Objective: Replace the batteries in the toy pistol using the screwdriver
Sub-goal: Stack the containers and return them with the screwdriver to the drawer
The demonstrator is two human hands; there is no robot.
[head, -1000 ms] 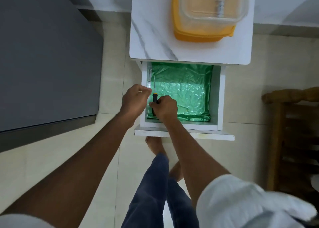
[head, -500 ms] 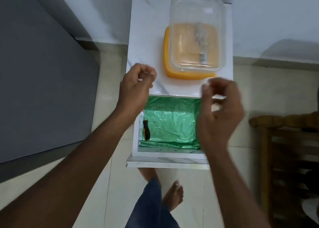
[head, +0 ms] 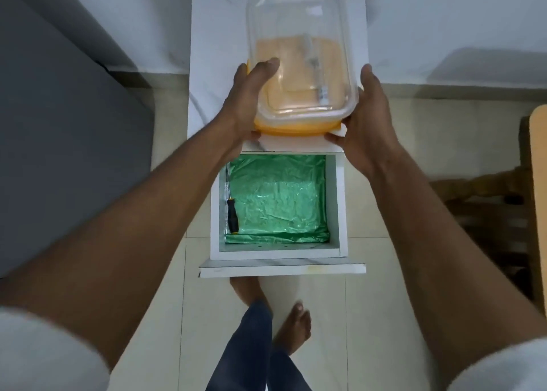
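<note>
A clear plastic container (head: 296,50) with an orange lid underneath stands upside down on the white marble-topped cabinet (head: 213,50). My left hand (head: 251,100) grips its left side and my right hand (head: 364,118) grips its right side near the front corners. Small metallic items show faintly through the container. A screwdriver (head: 232,216) with a black and yellow handle lies along the left wall of the open drawer (head: 336,207), which is lined with green foil. No toy pistol is visible.
A dark grey surface (head: 59,124) fills the left. A wooden chair (head: 503,198) stands at the right. The drawer front (head: 281,269) juts out over my bare feet (head: 293,328) on the tiled floor.
My right hand let go of the screwdriver, which now lies in the drawer. Both hands rose from the drawer to the cabinet top and closed on the container's sides.
</note>
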